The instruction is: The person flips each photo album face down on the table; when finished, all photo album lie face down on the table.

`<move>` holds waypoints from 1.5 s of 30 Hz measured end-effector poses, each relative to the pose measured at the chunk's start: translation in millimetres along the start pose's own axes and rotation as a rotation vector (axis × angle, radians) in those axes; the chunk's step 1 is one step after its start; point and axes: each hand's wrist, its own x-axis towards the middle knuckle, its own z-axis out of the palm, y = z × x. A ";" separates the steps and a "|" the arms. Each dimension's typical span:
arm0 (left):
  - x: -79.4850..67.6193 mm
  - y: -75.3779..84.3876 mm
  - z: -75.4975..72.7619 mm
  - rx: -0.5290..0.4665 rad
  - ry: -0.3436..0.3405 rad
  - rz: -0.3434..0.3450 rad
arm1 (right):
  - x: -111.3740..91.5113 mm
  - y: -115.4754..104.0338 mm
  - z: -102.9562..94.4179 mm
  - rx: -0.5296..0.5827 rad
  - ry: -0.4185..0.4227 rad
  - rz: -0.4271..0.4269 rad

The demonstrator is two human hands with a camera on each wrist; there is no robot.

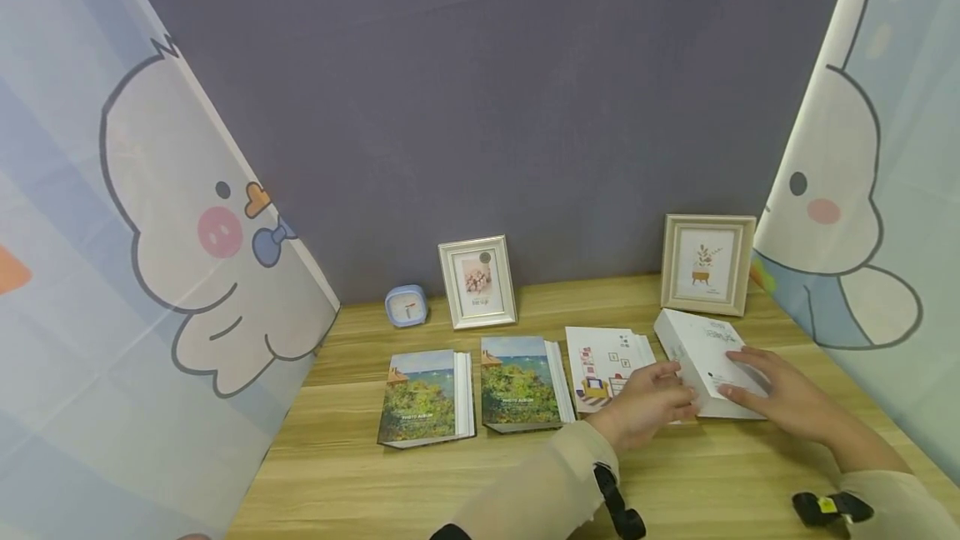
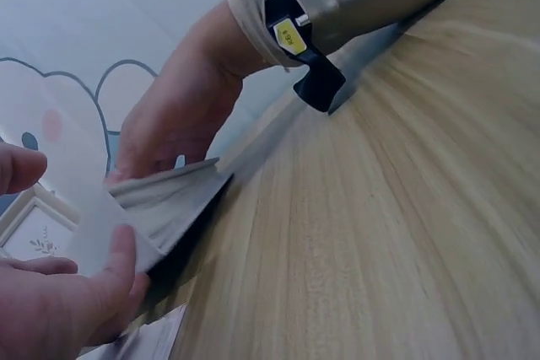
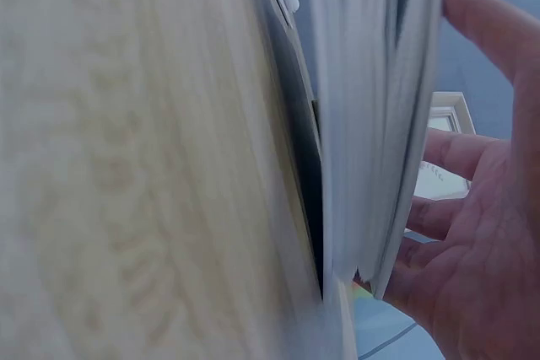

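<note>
A thick white photo album (image 1: 693, 352) lies at the right of the table, spine toward the left. In the right wrist view its pages (image 3: 363, 115) face the camera, with a dark gap between album and tabletop. My right hand (image 1: 791, 398) holds the album from its right side, thumb and fingertips on the cover. In the left wrist view that hand's fingers curl over the far edge. My left hand (image 1: 648, 402) is at the spine side, thumb (image 2: 122, 250) touching the album's near corner. Under its forearm side, a white album with a room drawing (image 1: 588, 357) is partly hidden.
Two photo albums with seaside pictures, the left (image 1: 423, 398) and the right (image 1: 517, 382), lie to the left. Behind them stand a blue clock (image 1: 406, 306) and a silver photo frame (image 1: 477, 283). A beige photo frame (image 1: 707, 265) stands just behind the white album. Curtains enclose the table.
</note>
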 end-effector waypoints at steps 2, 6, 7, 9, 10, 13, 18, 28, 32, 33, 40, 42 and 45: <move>0.1 -0.6 -0.5 0.008 0.010 0.031 | -0.7 1.5 0.2 0.029 0.007 0.003; 0.4 -0.2 -1.9 0.012 0.029 0.064 | -1.1 3.2 1.1 0.052 0.018 0.001; 0.5 0.1 -2.3 0.016 0.034 0.066 | -1.1 3.2 1.2 0.052 0.018 0.001; 1.1 0.7 -2.9 0.013 0.040 0.073 | -1.3 2.6 1.0 0.048 0.020 0.000; 1.4 0.6 -3.2 0.019 0.050 0.076 | -1.3 2.1 0.9 0.048 0.020 0.000; 2.4 1.0 -3.9 0.042 0.082 0.087 | -1.8 0.7 0.7 0.075 0.010 0.001; 4.0 3.5 -5.1 0.037 0.133 0.112 | -1.7 -1.0 1.4 0.158 -0.040 0.021; 6.9 6.3 -4.5 -0.030 0.142 0.119 | -2.8 -1.1 3.2 0.214 -0.050 0.041; 7.8 6.0 -6.4 -0.026 0.121 0.132 | -1.7 0.2 4.6 0.167 -0.019 -0.003; 7.6 6.4 -7.0 -0.025 0.112 0.136 | -1.6 0.0 4.7 0.161 -0.013 -0.012; 8.6 6.2 -9.6 -0.039 0.027 0.152 | -3.8 -3.9 3.0 0.168 -0.005 -0.036; 8.8 5.9 -9.7 -0.024 0.015 0.162 | -4.0 -5.0 2.6 0.173 0.000 -0.039; 8.6 5.5 -9.4 -0.001 0.014 0.176 | -3.3 -5.9 2.1 0.188 0.011 -0.057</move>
